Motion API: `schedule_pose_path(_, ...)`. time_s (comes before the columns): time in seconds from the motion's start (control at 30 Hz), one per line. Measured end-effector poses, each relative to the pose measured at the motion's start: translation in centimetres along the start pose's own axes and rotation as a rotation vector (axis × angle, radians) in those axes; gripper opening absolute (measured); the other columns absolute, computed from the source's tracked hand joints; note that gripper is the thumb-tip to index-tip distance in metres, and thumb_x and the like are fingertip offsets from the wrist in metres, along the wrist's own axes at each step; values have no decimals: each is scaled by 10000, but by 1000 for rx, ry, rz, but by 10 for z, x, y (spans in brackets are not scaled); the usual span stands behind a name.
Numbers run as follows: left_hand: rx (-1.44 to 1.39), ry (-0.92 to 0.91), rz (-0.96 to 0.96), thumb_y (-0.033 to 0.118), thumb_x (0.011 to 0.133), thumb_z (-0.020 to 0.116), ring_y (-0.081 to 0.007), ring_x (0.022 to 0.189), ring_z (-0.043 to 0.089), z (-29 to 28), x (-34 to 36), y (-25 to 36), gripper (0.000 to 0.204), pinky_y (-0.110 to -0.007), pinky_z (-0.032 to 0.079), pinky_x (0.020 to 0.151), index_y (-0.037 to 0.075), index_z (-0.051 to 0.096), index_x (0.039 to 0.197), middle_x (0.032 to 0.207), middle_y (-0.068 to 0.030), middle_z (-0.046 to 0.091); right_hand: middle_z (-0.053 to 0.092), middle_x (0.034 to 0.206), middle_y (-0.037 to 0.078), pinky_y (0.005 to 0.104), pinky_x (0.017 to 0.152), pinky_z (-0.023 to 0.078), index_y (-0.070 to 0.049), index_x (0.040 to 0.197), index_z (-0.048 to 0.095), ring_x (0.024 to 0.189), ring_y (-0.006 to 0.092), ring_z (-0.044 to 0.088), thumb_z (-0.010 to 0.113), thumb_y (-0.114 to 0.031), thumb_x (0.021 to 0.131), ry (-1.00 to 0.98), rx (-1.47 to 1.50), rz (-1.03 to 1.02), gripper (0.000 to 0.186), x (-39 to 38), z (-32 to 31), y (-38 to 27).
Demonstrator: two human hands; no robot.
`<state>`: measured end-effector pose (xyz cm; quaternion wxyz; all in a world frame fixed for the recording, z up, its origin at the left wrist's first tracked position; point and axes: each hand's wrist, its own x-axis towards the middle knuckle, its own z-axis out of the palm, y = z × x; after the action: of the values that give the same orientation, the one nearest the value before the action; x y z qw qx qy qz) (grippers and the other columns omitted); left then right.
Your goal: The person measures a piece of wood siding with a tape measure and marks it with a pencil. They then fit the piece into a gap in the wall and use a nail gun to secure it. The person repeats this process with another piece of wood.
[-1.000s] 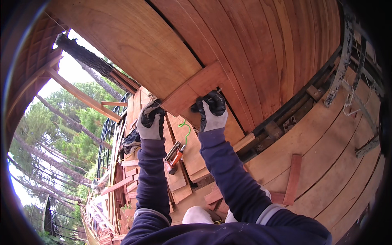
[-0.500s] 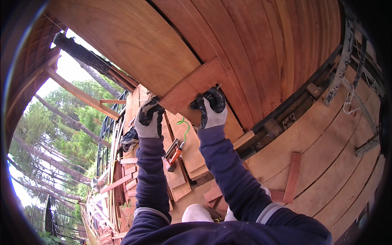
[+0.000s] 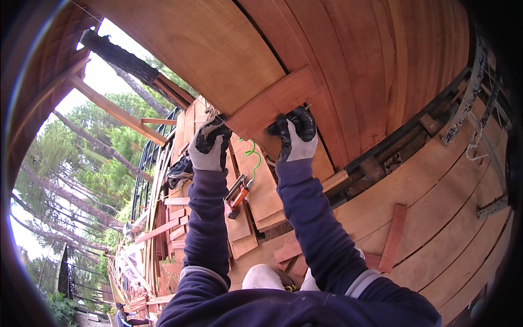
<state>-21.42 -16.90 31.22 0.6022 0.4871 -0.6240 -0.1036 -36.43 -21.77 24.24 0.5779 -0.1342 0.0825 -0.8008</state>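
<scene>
A short reddish-brown board [image 3: 275,101] lies across the ends of wide wooden planks [image 3: 190,43]. At the board's left corner is my left hand [image 3: 211,143], in a grey glove with black fingers. Its fingers are curled closed, and what they hold is hidden. My right hand [image 3: 297,133], gloved alike, is closed at the board's near right edge. The tip of a thin, pencil-like stick [image 3: 308,107] pokes out above its fingers. Below and between my hands, an orange nail gun [image 3: 235,203] with a coiled green hose [image 3: 254,155] lies on lower boards.
A loose reddish board [image 3: 392,238] lies on the curved plank floor [image 3: 436,218] at right. Dark metal brackets [image 3: 463,103] stand beyond it. Offcuts [image 3: 163,231] are heaped at left, near a dark bag [image 3: 180,173]. Another person [image 3: 128,316] is low at far left.
The view has shifted, so the boards and both hands appear farther right. My hands keep about the same places at the board. Another person has come into view at lower left.
</scene>
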Motion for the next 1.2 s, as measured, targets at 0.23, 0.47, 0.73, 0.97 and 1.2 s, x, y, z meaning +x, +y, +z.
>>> schedule_pose_path(0.23,73,-40,-9,-187,810,483,-139,899,643,-3,-1,4,387,-256,530,814,-38,596,1149,1043,-94,653,621,866,69,284,625,528,6,1055,585,700,154,619,652,2,842,11,6,2,223,0,0,1)
schedule_pose_path(0.47,-5,-60,-10,-205,781,458,-160,928,648,-4,-3,4,441,-280,530,852,-52,563,1180,1070,-112,649,612,849,70,286,624,527,5,1061,576,699,161,623,645,11,840,7,7,-2,231,0,-2,4)
schedule_pose_path(0.73,15,-57,14,-203,772,454,-159,907,655,-1,-4,10,424,-279,533,842,-52,585,1147,1048,-115,660,606,857,66,282,645,522,6,1054,577,695,153,610,622,15,849,-6,15,8,210,0,-2,2)
schedule_pose_path(0.97,-9,-29,-35,-136,821,519,-147,821,653,0,-4,7,343,-253,529,736,-37,598,1139,974,-103,670,601,856,59,276,648,520,3,1072,583,695,147,604,595,34,849,-6,48,22,226,0,-2,1)
schedule_pose_path(1.2,-50,-7,-43,-178,808,505,-93,710,610,4,-2,10,363,-188,468,588,-33,605,1126,901,-90,661,640,884,115,298,620,566,25,1104,557,685,179,639,589,108,838,22,89,31,281,3,-4,4)
